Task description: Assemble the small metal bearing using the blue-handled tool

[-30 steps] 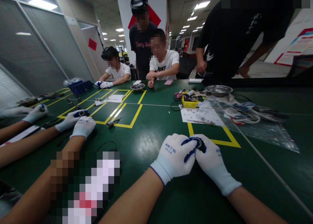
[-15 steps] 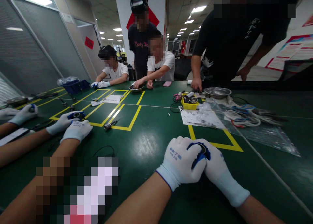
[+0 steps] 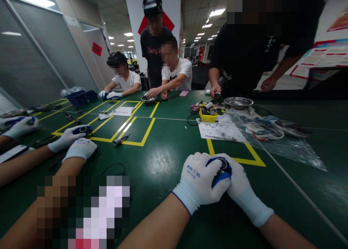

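My left hand point(image 3: 199, 176), in a white glove with a blue palm, is closed around a small dark round part with a ring-shaped end point(image 3: 223, 164). From the other side my right hand point(image 3: 240, 180), gloved the same way, wraps the same part, and the two hands touch. Fingers and blue glove palms cover most of the part, so its full shape is hidden. Both hands are above the green table point(image 3: 160, 191), near its front. Just beyond them lies a yellow tape outline point(image 3: 255, 156).
A white paper sheet point(image 3: 221, 133) with small bits lies beyond my hands, beside a yellow bin point(image 3: 208, 114) of parts. Metal bowl point(image 3: 238, 103), plastic bag point(image 3: 296, 156) and cables are at right. To the left, a co-worker's gloved hands point(image 3: 80, 147) hold a dark part; a metal tool point(image 3: 121, 140) lies nearby.
The view has shifted slightly. My hands still grip the part, its ringed end a little more exposed. Across the table, the standing person's hand has lifted from the tabletop with a small dark object.
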Demonstrator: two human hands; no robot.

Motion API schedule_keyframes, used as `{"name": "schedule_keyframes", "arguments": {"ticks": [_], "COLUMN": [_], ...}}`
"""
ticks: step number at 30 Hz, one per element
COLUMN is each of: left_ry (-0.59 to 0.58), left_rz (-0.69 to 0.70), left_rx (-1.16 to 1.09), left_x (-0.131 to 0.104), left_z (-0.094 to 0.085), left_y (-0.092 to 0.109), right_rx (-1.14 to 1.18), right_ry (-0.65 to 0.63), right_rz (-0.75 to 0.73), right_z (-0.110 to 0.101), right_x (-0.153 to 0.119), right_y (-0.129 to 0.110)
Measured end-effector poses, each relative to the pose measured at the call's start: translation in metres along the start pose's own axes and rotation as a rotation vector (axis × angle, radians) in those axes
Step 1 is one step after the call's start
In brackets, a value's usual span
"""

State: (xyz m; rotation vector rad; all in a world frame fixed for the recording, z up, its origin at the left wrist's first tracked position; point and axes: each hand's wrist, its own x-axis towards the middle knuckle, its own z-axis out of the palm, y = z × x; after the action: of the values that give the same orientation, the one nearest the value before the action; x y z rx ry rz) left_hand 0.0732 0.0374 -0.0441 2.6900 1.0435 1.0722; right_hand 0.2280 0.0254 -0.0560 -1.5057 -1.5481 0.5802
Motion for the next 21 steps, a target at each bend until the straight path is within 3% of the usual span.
{"name": "schedule_keyframes", "arguments": {"ticks": [21], "left_ry": [0.008], "left_rz": [0.068], "left_rx": [-0.023], "left_x": [-0.0011], "left_z": [-0.0019], "left_y": [-0.0044], "right_rx": [0.021], "right_ry": [-0.053], "right_rz": [-0.005], "right_z": [0.0004], "right_x": [-0.0010], "right_y": [-0.0077]}}
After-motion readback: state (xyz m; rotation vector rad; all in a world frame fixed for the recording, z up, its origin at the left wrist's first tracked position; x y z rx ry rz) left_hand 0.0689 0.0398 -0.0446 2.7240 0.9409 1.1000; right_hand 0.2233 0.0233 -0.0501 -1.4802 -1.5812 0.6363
